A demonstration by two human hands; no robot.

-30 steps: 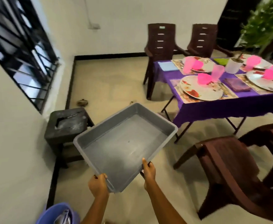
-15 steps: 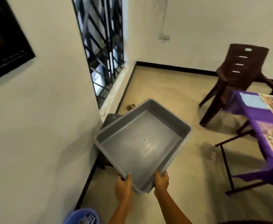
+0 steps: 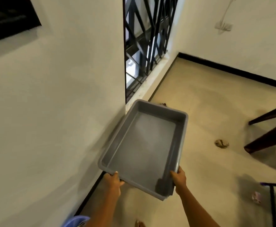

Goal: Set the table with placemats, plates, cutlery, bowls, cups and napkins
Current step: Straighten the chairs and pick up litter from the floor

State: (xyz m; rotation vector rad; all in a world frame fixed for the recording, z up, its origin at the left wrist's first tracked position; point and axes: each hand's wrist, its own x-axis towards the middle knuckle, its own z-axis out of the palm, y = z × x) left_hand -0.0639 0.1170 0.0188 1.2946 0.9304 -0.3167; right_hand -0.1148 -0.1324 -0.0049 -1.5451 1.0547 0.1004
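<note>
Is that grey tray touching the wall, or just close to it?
Cannot tell. In the head view the grey tray, gripped by the left hand and right hand, overlaps the wall at its blurred left edge; no gap shows.

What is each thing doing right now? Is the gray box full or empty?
gray bin: empty, held up, tilted
left hand: grips the bin's near left corner
right hand: grips the bin's near right edge
window grille: bars closed
chair legs: standing on the floor
</note>
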